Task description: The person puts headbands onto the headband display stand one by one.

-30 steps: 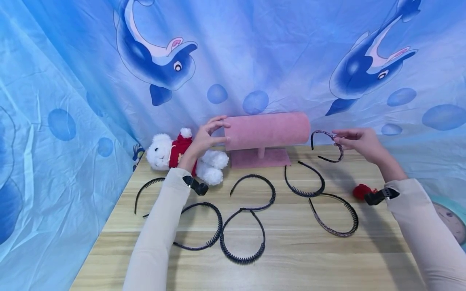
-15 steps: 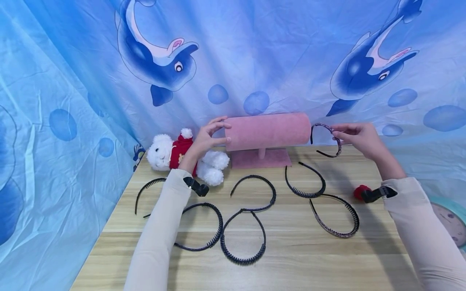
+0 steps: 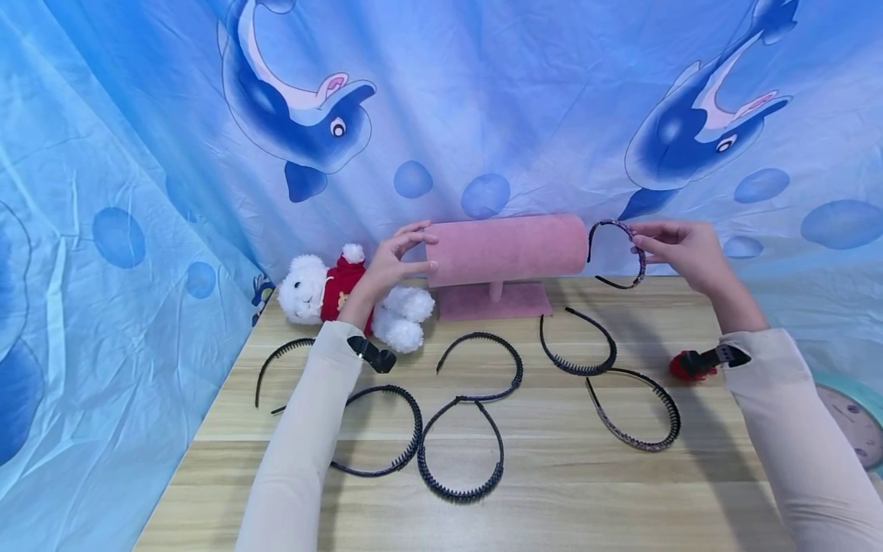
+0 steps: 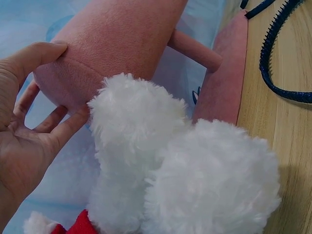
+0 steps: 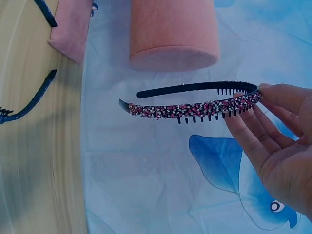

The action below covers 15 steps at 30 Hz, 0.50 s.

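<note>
A pink velvet headband stand [image 3: 507,249], a padded roll on a post and flat base, stands at the back of the table. My left hand [image 3: 395,264] grips the roll's left end, thumb on one side and fingers on the other, as the left wrist view [image 4: 36,102] shows. Off the roll's right end, my right hand [image 3: 683,249] pinches a headband [image 3: 641,264] by its curved middle, raised above the table. In the right wrist view that glittery headband [image 5: 190,109] has pink and silver stones, small teeth and both tips pointing toward the roll [image 5: 173,36].
Several dark toothed headbands lie on the wooden table [image 3: 552,506], among them one in the front middle [image 3: 461,494] and one at right [image 3: 655,443]. A white plush toy [image 3: 303,287] in red lies beside my left forearm. A red object [image 3: 683,366] sits under my right wrist.
My right hand has lifted the headband a little, and its tips now stand beside the roll's right end. The left hand has kept its grip on the stand.
</note>
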Tool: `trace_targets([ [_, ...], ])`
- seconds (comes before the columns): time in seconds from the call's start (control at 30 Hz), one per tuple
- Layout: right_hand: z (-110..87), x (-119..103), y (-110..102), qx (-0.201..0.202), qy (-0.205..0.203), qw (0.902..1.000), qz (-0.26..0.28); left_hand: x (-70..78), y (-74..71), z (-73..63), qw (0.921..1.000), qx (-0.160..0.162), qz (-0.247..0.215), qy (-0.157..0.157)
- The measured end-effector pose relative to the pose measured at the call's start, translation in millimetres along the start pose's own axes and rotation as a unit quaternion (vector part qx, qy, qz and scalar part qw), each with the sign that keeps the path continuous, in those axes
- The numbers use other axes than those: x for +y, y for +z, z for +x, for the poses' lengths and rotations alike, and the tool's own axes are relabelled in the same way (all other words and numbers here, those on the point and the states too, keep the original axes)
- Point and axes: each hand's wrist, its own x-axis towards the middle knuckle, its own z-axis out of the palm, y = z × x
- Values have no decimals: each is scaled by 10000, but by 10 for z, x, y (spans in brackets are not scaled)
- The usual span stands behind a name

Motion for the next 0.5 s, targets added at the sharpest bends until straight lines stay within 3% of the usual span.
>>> trace_targets([
  [0.5, 217, -45, 296, 256, -192, 9995, 4, 8, -9, 7, 9999, -107, 53, -45],
])
